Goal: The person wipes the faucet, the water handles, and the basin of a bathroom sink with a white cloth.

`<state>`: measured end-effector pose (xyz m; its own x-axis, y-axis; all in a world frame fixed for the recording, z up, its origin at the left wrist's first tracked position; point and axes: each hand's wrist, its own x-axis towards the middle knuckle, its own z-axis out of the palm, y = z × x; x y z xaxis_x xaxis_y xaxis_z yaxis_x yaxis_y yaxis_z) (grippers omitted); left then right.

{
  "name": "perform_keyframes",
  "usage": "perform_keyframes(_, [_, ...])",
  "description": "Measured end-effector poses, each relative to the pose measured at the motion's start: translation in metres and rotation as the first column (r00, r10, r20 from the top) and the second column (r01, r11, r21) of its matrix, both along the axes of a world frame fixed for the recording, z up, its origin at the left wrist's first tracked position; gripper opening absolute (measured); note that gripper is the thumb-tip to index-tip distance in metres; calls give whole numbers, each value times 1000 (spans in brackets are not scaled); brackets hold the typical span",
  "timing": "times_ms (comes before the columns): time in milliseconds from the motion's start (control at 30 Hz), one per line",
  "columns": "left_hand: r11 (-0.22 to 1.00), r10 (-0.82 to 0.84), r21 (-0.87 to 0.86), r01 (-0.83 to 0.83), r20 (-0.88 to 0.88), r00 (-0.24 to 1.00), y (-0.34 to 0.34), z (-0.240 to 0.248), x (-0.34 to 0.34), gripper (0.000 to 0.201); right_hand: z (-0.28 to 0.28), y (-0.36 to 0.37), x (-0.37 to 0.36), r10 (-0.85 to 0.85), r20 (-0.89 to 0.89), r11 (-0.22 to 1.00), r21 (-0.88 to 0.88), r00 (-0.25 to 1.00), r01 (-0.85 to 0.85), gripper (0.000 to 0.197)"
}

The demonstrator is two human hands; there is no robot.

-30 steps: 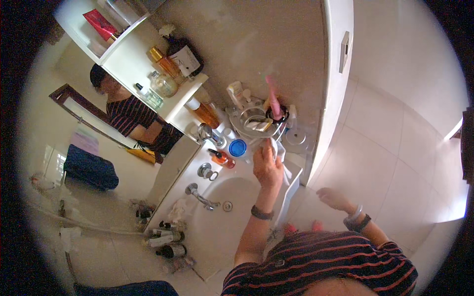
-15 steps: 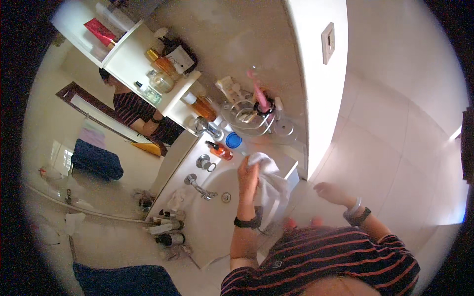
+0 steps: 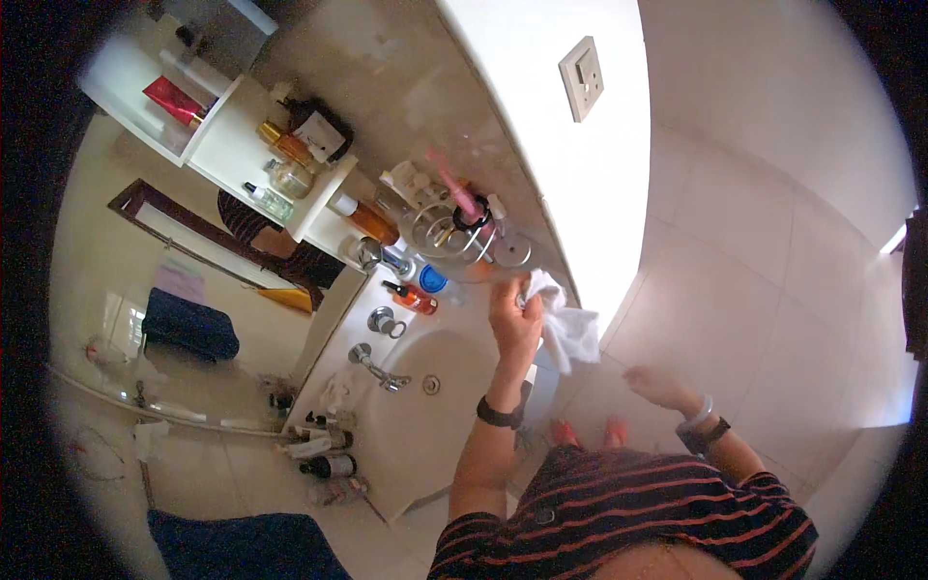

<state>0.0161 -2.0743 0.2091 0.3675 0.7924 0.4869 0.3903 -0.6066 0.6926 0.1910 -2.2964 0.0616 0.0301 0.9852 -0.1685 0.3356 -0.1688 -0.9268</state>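
Note:
My left hand (image 3: 515,321) is closed on a bunched white cloth (image 3: 568,329). It is over the right end of the washbasin counter, just in front of the wire rack, and the cloth drapes to the right past the counter's edge. Part of the cloth is hidden behind my fingers. My right hand (image 3: 662,387) hangs low over the floor to the right, slightly blurred, with nothing visible in it and its fingers loosely extended. The white basin (image 3: 416,435) lies to the left of my left forearm. On its back rim stand a chrome tap (image 3: 385,372) and a chrome knob (image 3: 387,323).
An orange bottle (image 3: 414,298) and a blue-lidded jar (image 3: 432,279) stand behind the basin. The wire rack (image 3: 435,232) holds a pink brush-like item (image 3: 456,186). Several bottles (image 3: 329,466) line the left side. A mirror cabinet with shelves (image 3: 275,164) and a wall socket (image 3: 581,79) are beyond.
My left hand has carried the white cloth from the basin's right rim farther back and right, toward the wire rack. The view has shifted a little; my right hand stays low.

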Motion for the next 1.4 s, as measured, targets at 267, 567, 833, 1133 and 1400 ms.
perform_keyframes(267, [919,282,375,-125,-403,871,3,43,30,25,25,-5,-10,-87,-48,990,-118,995,81,28])
perform_keyframes(567, [990,-141,-12,143,-264,954,-43,-13,-71,31,10,21,-65,65,-96,995,-75,993,-72,26])
perform_keyframes(833, [880,226,-114,-461,-753,618,-119,-146,-278,44,19,71,-135,308,-101,942,-107,946,-318,27])
perform_keyframes(1133, [548,546,338,-765,-837,21,-201,-217,-522,38,11,86,-211,543,-33,840,24,839,-542,28])
perform_keyframes(1400, [407,491,402,-820,-853,-175,-195,-255,-535,38,29,85,-221,512,22,852,-140,859,-504,29])
